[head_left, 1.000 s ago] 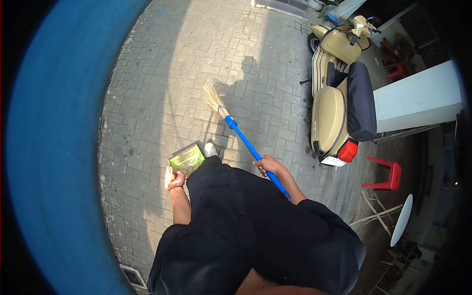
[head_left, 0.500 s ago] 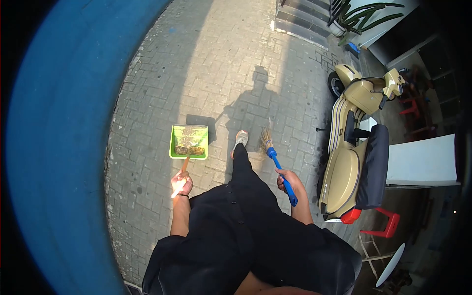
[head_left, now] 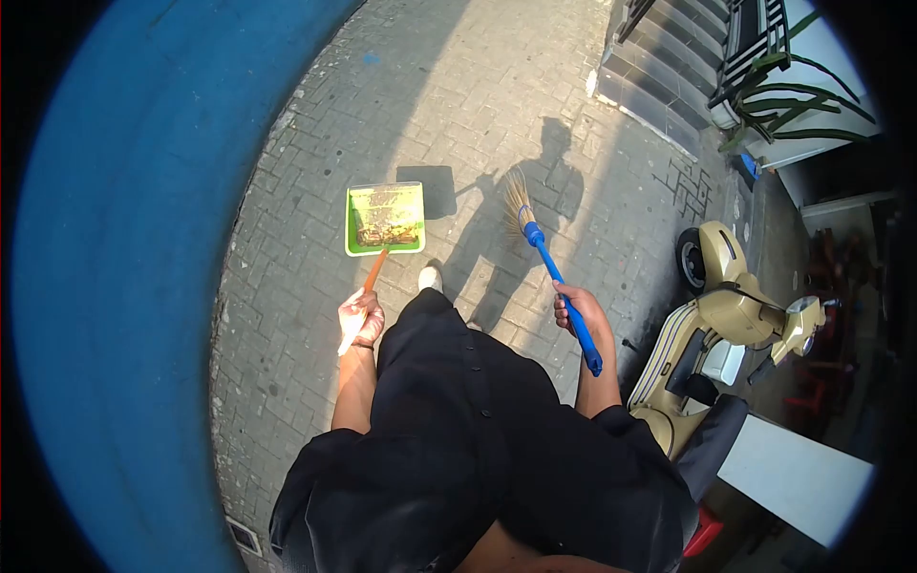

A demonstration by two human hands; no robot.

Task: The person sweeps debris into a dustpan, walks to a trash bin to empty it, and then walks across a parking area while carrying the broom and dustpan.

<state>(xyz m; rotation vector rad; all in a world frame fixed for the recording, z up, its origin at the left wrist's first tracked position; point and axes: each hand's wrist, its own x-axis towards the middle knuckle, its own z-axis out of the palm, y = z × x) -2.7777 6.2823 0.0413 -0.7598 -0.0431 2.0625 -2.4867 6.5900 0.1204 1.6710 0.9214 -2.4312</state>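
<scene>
Where sunlight crosses the grey block paving [head_left: 287, 286], a pale band runs between shaded stretches, and the person's shadow lies over it, ahead and to the right. The blocks are laid in an interlocking pattern, with dark spots scattered across them. The green dustpan [head_left: 385, 212] is ahead on the left, with brownish debris inside and its own shadow cast just beside it. The left hand [head_left: 362, 319] has its fingers closed around the dustpan's orange handle. The right hand [head_left: 583, 310] has its fingers wrapped around the blue handle of the broom [head_left: 535, 235], whose straw bristles point forward; whether they touch the ground, I cannot tell.

A blue surface [head_left: 124, 239] curves along the left side. Dark tiled steps [head_left: 659, 62] rise at the upper right, near a striped railing [head_left: 755, 48] and a long-stemmed green plant [head_left: 802, 107]. Below these, a cream scooter [head_left: 734, 310] stands beside a darker, partly hidden area, with a white panel [head_left: 798, 477] nearby.
</scene>
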